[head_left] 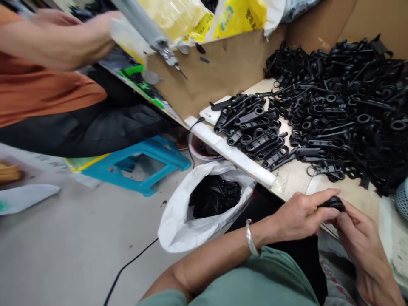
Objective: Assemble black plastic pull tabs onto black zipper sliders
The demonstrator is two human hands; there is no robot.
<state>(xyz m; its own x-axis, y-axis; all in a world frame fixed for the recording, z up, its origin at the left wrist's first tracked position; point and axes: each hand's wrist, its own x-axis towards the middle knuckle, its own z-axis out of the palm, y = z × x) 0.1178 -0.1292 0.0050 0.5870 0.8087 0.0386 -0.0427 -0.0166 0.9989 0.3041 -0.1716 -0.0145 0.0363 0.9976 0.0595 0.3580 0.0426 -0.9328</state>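
Observation:
My left hand (299, 214) and my right hand (360, 238) meet at the table's near edge. Both pinch one small black plastic part (333, 203) between their fingertips. A silver bangle (250, 238) sits on my left wrist. A big heap of black plastic parts (350, 106) covers the table beyond my hands, with a smaller bunch (255, 129) at its left. Below the table's edge, a white bag (178, 221) stands open on the floor, holding more black parts (215, 195).
Another person in an orange top (38, 89) sits at the left, an arm (57, 38) stretched out near a grey tool (149, 32). A blue stool (143, 163), a cardboard wall (223, 68), yellow bags (239, 15) and a black cable (127, 265) lie around.

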